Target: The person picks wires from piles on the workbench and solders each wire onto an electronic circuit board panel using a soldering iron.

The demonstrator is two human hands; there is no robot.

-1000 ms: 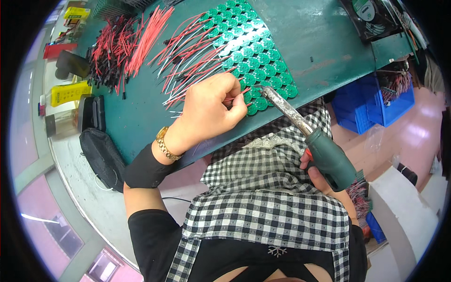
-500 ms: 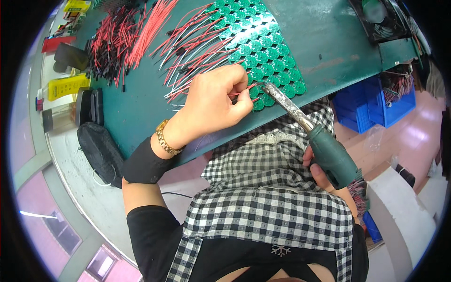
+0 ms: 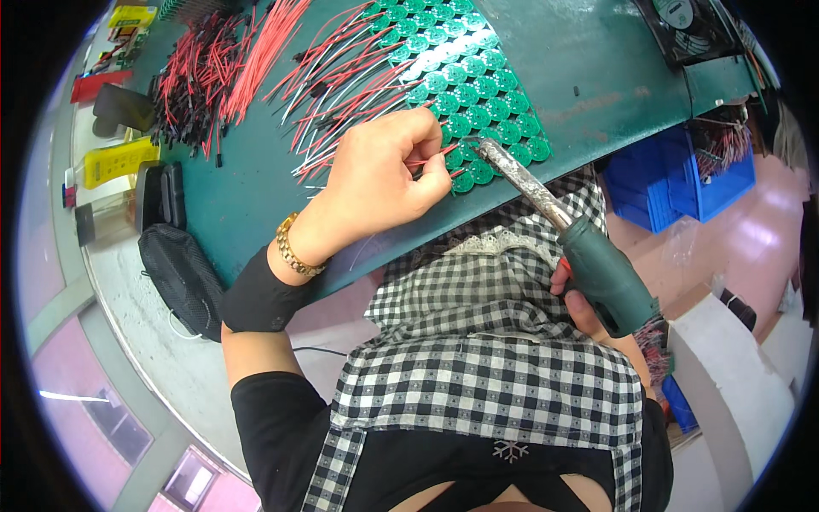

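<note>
On the green bench lies a panel of small round green circuit boards point(image 3: 488, 88). My left hand point(image 3: 384, 171), closed in a pinch, has a red wire point(image 3: 444, 151) between thumb and forefinger at the panel's near left edge. Below the panel's near corner, my right hand point(image 3: 583, 309) is wrapped round the dark green handle of a soldering iron point(image 3: 546, 200); the handle hides part of its fingers. The iron's bent tip is over the boards, close to the red wire's end; whether they touch I cannot tell. Red, black and white wires point(image 3: 341, 94) trail left from the panel.
Bundles of red wires point(image 3: 269, 60) and black-tipped wires point(image 3: 200, 85) lie at the far left. A black fan point(image 3: 687, 26) stands far right, above blue bins point(image 3: 653, 188). A black mesh pouch point(image 3: 181, 277) and a yellow bottle point(image 3: 119, 162) sit on the left side.
The panel and wires appear slightly higher and further left in view. My left hand has shifted a little left, and the iron's tip now shows slightly apart from my fingers.
</note>
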